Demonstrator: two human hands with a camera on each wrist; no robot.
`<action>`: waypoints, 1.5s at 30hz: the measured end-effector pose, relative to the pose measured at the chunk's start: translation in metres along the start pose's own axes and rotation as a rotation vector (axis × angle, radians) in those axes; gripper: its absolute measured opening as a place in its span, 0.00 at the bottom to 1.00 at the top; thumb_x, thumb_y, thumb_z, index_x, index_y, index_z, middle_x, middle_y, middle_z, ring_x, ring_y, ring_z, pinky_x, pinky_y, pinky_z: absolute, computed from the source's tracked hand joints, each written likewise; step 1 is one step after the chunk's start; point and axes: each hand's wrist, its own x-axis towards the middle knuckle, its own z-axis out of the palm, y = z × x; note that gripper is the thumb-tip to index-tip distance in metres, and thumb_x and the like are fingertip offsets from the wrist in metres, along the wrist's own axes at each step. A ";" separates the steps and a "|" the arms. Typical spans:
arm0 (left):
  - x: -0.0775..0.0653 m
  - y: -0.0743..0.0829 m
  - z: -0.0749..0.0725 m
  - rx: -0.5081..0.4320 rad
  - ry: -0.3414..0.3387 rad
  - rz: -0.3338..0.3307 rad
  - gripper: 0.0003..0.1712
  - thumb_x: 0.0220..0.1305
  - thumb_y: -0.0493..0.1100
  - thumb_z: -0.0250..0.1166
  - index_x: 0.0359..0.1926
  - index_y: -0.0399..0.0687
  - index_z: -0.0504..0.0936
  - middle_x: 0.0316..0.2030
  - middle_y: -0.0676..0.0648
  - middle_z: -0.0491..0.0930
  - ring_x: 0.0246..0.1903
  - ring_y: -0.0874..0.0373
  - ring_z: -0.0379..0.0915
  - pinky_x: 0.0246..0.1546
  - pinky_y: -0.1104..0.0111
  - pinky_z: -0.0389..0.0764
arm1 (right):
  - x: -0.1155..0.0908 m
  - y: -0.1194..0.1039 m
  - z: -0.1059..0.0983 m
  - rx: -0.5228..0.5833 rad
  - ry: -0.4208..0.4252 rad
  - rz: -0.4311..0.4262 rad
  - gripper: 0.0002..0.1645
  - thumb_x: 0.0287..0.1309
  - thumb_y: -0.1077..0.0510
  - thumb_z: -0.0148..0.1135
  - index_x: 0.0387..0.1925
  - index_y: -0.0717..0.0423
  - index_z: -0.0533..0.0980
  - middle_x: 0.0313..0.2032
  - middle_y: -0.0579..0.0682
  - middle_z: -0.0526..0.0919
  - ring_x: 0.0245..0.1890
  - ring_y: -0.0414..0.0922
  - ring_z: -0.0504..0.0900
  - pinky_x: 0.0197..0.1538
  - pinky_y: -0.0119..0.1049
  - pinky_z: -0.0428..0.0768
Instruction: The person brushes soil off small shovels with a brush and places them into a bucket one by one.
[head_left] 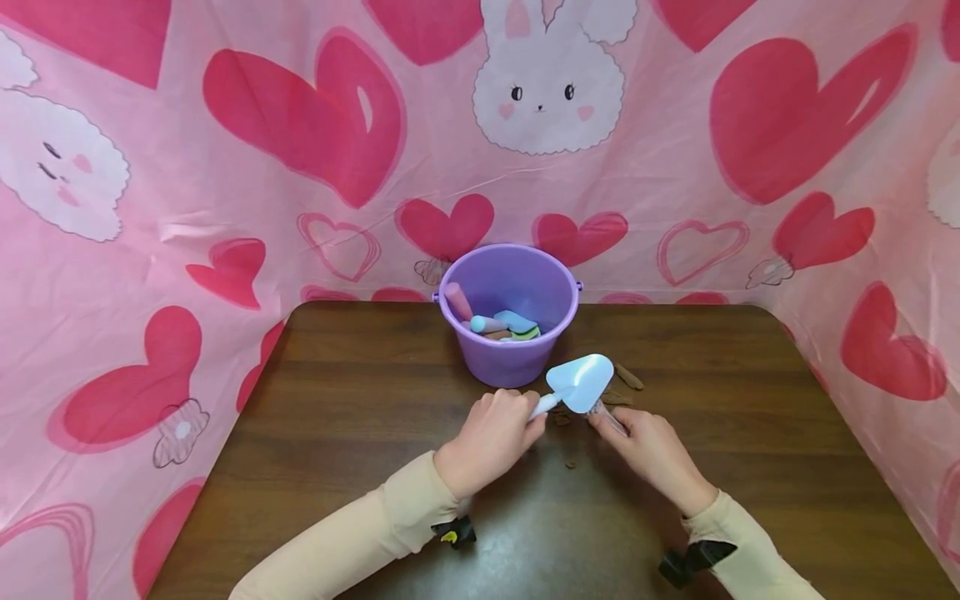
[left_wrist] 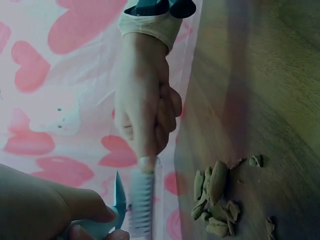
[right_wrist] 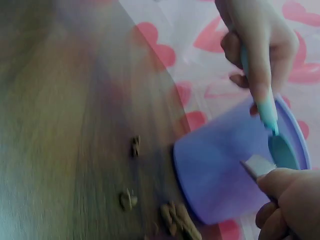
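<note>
My left hand (head_left: 497,435) grips the handle of a light blue toy trowel (head_left: 587,382), its blade raised over the table before the bucket. My right hand (head_left: 654,450) pinches a slim pale grey tool (head_left: 611,419) close under that blade. In the left wrist view this tool (left_wrist: 141,205) shows a row of ridges, and its tip overlaps the trowel blade (left_wrist: 120,195). From the right wrist, its flat squared end (right_wrist: 260,165) appears right beside the trowel blade (right_wrist: 283,151). Brown clay-like pieces (left_wrist: 217,182) lie on the table below; both hands partly cover their tools.
A purple bucket (head_left: 504,365) stands near the table's back edge, holding several toy tools, among them a pink handle (head_left: 458,301) and a light blue piece (head_left: 516,322). A longer brown piece (head_left: 628,377) lies right of it. Pink heart-patterned cloth (head_left: 420,167) hangs around the wooden table (head_left: 337,400).
</note>
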 end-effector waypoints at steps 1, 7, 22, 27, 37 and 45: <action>0.001 0.001 0.000 0.000 -0.003 0.000 0.15 0.68 0.40 0.70 0.25 0.45 0.75 0.17 0.53 0.65 0.15 0.60 0.66 0.15 0.69 0.67 | -0.001 -0.002 0.002 0.015 -0.012 -0.003 0.23 0.73 0.47 0.63 0.20 0.46 0.71 0.18 0.38 0.63 0.19 0.37 0.62 0.25 0.33 0.61; 0.003 0.001 0.000 0.014 -0.029 -0.009 0.13 0.68 0.41 0.69 0.27 0.45 0.77 0.17 0.53 0.68 0.15 0.60 0.67 0.15 0.69 0.68 | -0.003 -0.006 0.002 0.070 -0.001 0.021 0.25 0.73 0.45 0.62 0.19 0.46 0.70 0.18 0.38 0.61 0.19 0.35 0.60 0.25 0.32 0.60; -0.004 -0.007 -0.009 -0.052 -0.041 0.012 0.16 0.66 0.39 0.70 0.23 0.48 0.74 0.16 0.55 0.65 0.16 0.60 0.65 0.16 0.68 0.67 | 0.003 0.007 -0.012 0.007 0.057 0.053 0.25 0.74 0.46 0.61 0.21 0.51 0.70 0.19 0.42 0.61 0.23 0.42 0.65 0.30 0.37 0.63; -0.002 -0.004 -0.007 -0.044 -0.026 -0.003 0.14 0.68 0.40 0.69 0.26 0.46 0.76 0.17 0.54 0.66 0.17 0.61 0.66 0.17 0.70 0.68 | 0.000 -0.002 0.005 0.084 -0.036 0.001 0.22 0.73 0.47 0.62 0.21 0.46 0.72 0.18 0.38 0.64 0.20 0.36 0.64 0.26 0.33 0.63; -0.003 -0.004 -0.006 -0.049 -0.034 0.007 0.15 0.69 0.40 0.68 0.25 0.47 0.75 0.17 0.54 0.67 0.16 0.60 0.66 0.16 0.69 0.67 | 0.000 -0.001 -0.003 0.076 0.020 0.003 0.24 0.72 0.46 0.63 0.19 0.48 0.71 0.18 0.39 0.62 0.20 0.38 0.63 0.26 0.33 0.62; -0.005 -0.006 -0.009 -0.100 -0.097 -0.004 0.13 0.67 0.38 0.70 0.26 0.46 0.77 0.18 0.54 0.69 0.17 0.62 0.65 0.17 0.72 0.66 | 0.003 0.013 -0.020 0.036 0.091 0.062 0.25 0.74 0.46 0.61 0.21 0.51 0.68 0.19 0.42 0.60 0.21 0.40 0.61 0.26 0.34 0.60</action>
